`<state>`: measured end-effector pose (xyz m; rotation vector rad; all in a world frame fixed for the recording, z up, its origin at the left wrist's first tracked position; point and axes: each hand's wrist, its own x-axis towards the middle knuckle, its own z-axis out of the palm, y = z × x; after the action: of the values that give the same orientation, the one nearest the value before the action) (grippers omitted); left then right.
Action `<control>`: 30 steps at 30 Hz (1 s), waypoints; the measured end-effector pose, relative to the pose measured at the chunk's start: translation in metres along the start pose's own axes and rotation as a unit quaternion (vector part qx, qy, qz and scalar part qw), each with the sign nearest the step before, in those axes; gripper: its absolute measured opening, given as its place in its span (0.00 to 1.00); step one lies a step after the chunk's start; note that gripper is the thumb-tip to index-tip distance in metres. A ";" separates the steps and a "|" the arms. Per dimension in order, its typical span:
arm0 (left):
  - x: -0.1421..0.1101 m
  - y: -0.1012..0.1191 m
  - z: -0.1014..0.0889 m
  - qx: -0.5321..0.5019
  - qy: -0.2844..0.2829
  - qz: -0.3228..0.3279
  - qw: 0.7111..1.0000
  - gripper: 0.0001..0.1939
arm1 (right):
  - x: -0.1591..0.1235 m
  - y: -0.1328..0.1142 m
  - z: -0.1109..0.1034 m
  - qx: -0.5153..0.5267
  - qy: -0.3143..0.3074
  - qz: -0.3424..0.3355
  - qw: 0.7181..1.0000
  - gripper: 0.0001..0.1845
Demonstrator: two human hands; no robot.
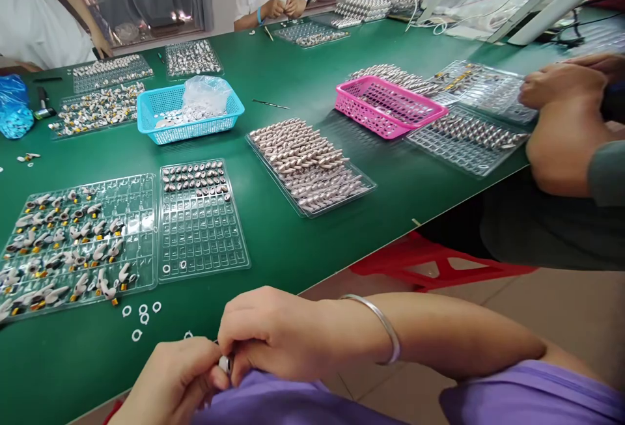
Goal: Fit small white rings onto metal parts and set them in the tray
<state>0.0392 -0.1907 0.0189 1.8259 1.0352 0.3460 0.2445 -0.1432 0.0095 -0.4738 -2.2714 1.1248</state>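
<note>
Left hand: I'm pinching the small part in its fingers.
Right hand: I'm gripping that part too.
Small part: sitting between both hands, near the green table.
White rings: lying on the table.

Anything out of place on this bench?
Yes: a few white rings lie loose on the green table, just outside the clear trays. I can't tell whether they were dropped or set there.

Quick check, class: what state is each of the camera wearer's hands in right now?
Left hand: closed, fingertips pinching a small white piece.
Right hand: closed, fingertips at the same piece.
</note>
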 end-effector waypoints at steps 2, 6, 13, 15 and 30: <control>-0.001 -0.001 -0.001 0.062 0.047 0.035 0.996 0.14 | -0.003 0.000 0.002 0.010 0.020 -0.007 1.000 0.04; -0.005 -0.004 0.000 0.128 0.146 0.100 0.976 0.07 | -0.004 -0.002 0.004 0.006 0.037 0.007 0.999 0.03; -0.007 -0.002 0.001 0.094 0.144 0.176 0.969 0.14 | -0.003 0.003 0.007 0.060 0.030 0.043 0.997 0.10; -0.007 -0.001 0.001 0.074 0.135 0.151 0.976 0.11 | -0.004 0.005 0.010 0.083 0.061 0.033 0.994 0.10; -0.002 -0.014 0.017 -0.104 0.212 -0.049 0.970 0.07 | -0.010 0.011 0.044 -0.026 0.260 -0.051 0.964 0.13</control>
<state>0.0415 -0.2002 -0.0006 1.5374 1.3208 0.7800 0.2256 -0.1691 -0.0245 -0.5856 -1.8425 0.7778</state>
